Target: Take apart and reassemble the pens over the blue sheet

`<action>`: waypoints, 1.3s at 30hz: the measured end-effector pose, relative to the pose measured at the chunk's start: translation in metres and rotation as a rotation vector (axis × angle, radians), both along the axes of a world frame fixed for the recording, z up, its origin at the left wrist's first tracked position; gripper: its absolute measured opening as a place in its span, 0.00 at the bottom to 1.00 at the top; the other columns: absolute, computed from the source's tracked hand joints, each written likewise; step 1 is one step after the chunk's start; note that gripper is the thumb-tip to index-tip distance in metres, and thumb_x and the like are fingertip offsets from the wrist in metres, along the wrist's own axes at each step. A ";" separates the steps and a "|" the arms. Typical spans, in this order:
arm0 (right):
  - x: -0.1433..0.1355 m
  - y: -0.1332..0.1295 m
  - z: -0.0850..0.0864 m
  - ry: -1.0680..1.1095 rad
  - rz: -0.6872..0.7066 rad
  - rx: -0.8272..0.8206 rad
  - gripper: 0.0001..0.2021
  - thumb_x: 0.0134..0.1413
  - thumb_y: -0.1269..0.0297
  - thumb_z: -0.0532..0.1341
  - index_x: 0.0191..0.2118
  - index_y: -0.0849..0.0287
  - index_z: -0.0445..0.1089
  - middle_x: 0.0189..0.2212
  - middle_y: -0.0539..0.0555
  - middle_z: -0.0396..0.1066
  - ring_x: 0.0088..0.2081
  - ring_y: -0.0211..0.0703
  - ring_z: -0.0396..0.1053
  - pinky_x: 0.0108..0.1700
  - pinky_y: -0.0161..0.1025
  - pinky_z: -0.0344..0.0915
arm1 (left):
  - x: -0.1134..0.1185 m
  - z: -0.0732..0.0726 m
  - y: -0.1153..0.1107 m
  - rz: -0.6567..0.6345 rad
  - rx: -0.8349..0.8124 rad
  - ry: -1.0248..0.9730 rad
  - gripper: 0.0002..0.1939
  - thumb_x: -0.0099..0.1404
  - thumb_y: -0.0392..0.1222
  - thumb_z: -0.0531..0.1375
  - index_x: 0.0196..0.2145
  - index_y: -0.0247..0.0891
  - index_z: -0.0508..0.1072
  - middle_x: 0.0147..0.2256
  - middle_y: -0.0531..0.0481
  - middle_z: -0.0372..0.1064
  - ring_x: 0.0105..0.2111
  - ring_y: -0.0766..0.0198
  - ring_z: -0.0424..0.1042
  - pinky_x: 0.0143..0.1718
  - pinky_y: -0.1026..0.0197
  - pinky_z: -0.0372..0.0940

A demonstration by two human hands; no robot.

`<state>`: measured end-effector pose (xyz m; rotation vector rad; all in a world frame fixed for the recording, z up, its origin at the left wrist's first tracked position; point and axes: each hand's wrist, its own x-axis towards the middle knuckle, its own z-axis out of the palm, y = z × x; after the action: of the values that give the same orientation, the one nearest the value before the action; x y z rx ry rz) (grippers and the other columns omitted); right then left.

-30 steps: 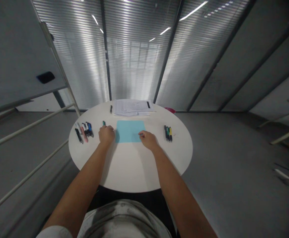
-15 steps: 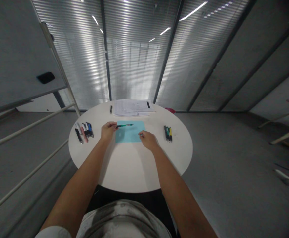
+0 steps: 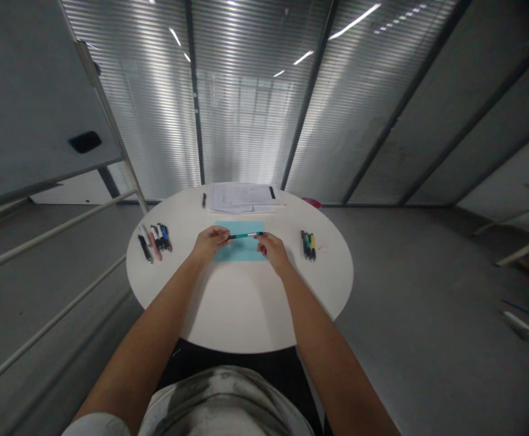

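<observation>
Head view: a round white table (image 3: 241,309) bears papers (image 3: 241,196) and, nearer, a blue sheet (image 3: 241,252). Over the sheet, the left hand (image 3: 210,243) pinches one end of a green pen (image 3: 243,235); the right hand (image 3: 272,248) touches the other, its grip unclear.

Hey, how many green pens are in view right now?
2: one green pen in the left hand, reaching to the right hand; another green pen beside the yellow pen at right. More may be hidden.
</observation>
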<state>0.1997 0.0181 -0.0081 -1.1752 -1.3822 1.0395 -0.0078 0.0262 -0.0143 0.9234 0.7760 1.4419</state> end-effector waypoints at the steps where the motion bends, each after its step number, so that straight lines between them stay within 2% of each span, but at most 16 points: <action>1: 0.000 -0.001 0.001 0.049 0.018 -0.019 0.15 0.48 0.52 0.57 0.32 0.60 0.69 0.16 0.46 0.64 0.16 0.31 0.54 0.19 0.30 0.50 | 0.000 0.000 0.000 0.001 0.001 -0.001 0.15 0.42 0.36 0.71 0.29 0.33 0.73 0.30 0.48 0.70 0.34 0.62 0.72 0.41 0.53 0.68; 5: -0.002 -0.005 0.004 0.158 0.071 -0.083 0.19 0.49 0.48 0.57 0.36 0.59 0.68 0.17 0.46 0.67 0.13 0.29 0.54 0.15 0.29 0.46 | 0.001 0.001 -0.001 0.004 -0.003 0.020 0.15 0.41 0.37 0.71 0.27 0.34 0.73 0.30 0.50 0.70 0.33 0.64 0.71 0.43 0.55 0.68; 12: -0.004 -0.008 0.004 0.162 0.066 -0.100 0.24 0.50 0.40 0.55 0.38 0.58 0.67 0.24 0.48 0.70 0.13 0.28 0.57 0.12 0.28 0.44 | 0.002 0.002 -0.004 -0.055 -0.010 0.025 0.14 0.41 0.34 0.70 0.28 0.34 0.73 0.30 0.50 0.70 0.33 0.65 0.71 0.43 0.55 0.68; 16: -0.004 -0.005 0.001 0.196 0.053 -0.107 0.22 0.51 0.42 0.56 0.39 0.57 0.66 0.24 0.47 0.69 0.13 0.28 0.58 0.12 0.28 0.43 | 0.001 0.000 -0.004 -0.109 0.008 0.008 0.15 0.42 0.34 0.71 0.30 0.33 0.74 0.31 0.49 0.71 0.33 0.64 0.71 0.42 0.54 0.67; 20: -0.001 -0.003 -0.001 0.278 0.036 -0.092 0.20 0.50 0.46 0.58 0.39 0.57 0.66 0.27 0.48 0.70 0.14 0.28 0.59 0.13 0.28 0.44 | 0.001 -0.002 -0.002 -0.096 0.016 0.006 0.16 0.43 0.36 0.71 0.31 0.33 0.74 0.32 0.49 0.70 0.33 0.64 0.71 0.41 0.55 0.66; 25: 0.003 -0.001 -0.002 0.357 -0.013 -0.096 0.19 0.48 0.47 0.59 0.40 0.57 0.65 0.27 0.48 0.70 0.15 0.28 0.59 0.15 0.29 0.45 | -0.001 -0.003 -0.001 -0.004 -0.057 0.124 0.17 0.45 0.42 0.70 0.33 0.35 0.74 0.25 0.54 0.65 0.24 0.71 0.65 0.28 0.63 0.61; 28: 0.003 0.000 -0.003 0.376 -0.011 -0.115 0.19 0.46 0.48 0.60 0.39 0.58 0.65 0.26 0.48 0.70 0.15 0.29 0.59 0.15 0.29 0.45 | -0.001 -0.003 0.000 0.001 -0.038 0.125 0.17 0.45 0.43 0.70 0.32 0.35 0.73 0.24 0.54 0.64 0.21 0.72 0.62 0.24 0.64 0.57; 34: 0.003 -0.001 -0.003 0.407 0.004 -0.144 0.17 0.47 0.50 0.60 0.38 0.58 0.66 0.25 0.48 0.71 0.15 0.30 0.60 0.15 0.29 0.46 | -0.002 -0.004 0.000 -0.023 -0.028 0.137 0.16 0.47 0.46 0.69 0.32 0.35 0.73 0.28 0.51 0.68 0.21 0.72 0.62 0.24 0.65 0.56; 39: 0.002 -0.001 -0.003 0.362 0.028 -0.137 0.19 0.48 0.48 0.60 0.40 0.58 0.68 0.25 0.49 0.71 0.14 0.29 0.59 0.15 0.29 0.44 | -0.003 -0.004 -0.001 -0.021 -0.032 0.152 0.15 0.49 0.48 0.68 0.30 0.35 0.72 0.28 0.51 0.68 0.22 0.72 0.62 0.24 0.65 0.56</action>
<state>0.2020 0.0173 -0.0115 -1.0059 -1.0592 1.3111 -0.0112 0.0257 -0.0186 1.0223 0.8963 1.3490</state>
